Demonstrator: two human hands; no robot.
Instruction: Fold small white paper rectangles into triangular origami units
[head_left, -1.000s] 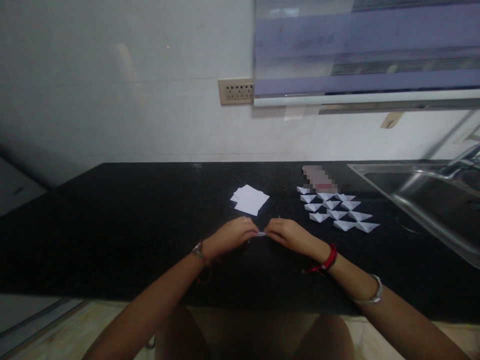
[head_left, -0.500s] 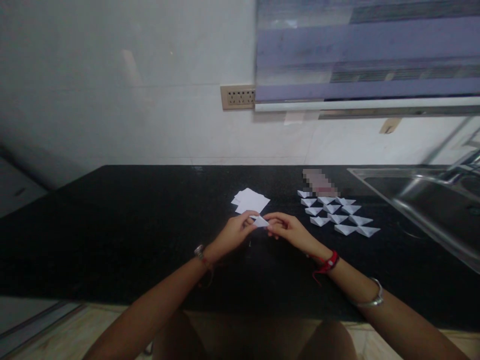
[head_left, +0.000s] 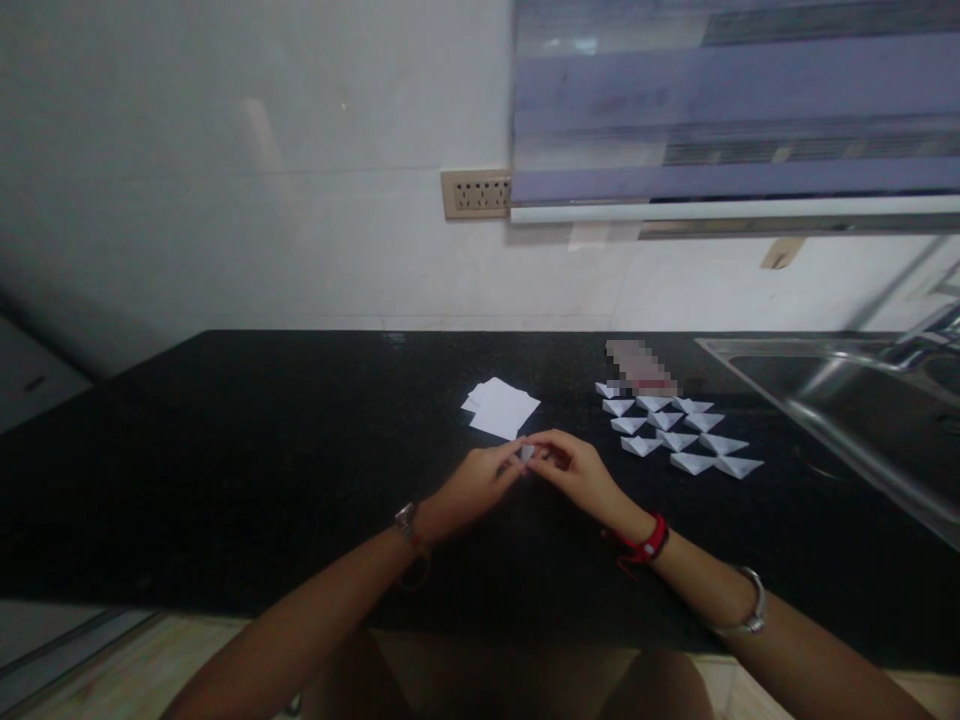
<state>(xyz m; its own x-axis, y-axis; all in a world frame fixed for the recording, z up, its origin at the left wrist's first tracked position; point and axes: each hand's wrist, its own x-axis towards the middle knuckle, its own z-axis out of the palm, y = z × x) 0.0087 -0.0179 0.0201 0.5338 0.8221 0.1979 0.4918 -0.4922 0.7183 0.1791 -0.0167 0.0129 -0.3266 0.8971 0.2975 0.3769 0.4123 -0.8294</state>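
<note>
My left hand [head_left: 475, 484] and my right hand [head_left: 574, 468] meet over the black counter [head_left: 225, 450], fingertips pinched together on a small folded white paper piece [head_left: 528, 453]. Only a sliver of the paper shows between the fingers. Just beyond the hands lies a small stack of white paper squares [head_left: 501, 407]. To the right, several folded white paper triangles [head_left: 679, 437] lie in rows on the counter.
A steel sink [head_left: 847, 400] with a tap sits at the far right. A blurred-out small object [head_left: 639, 366] rests behind the triangles. A wall socket [head_left: 475, 193] is on the tiled wall, and a window blind [head_left: 735, 110] hangs above the sink.
The hands lifted the paper off the counter, showed it as a small triangle, then closed in on it so it is now mostly hidden between the fingertips.
</note>
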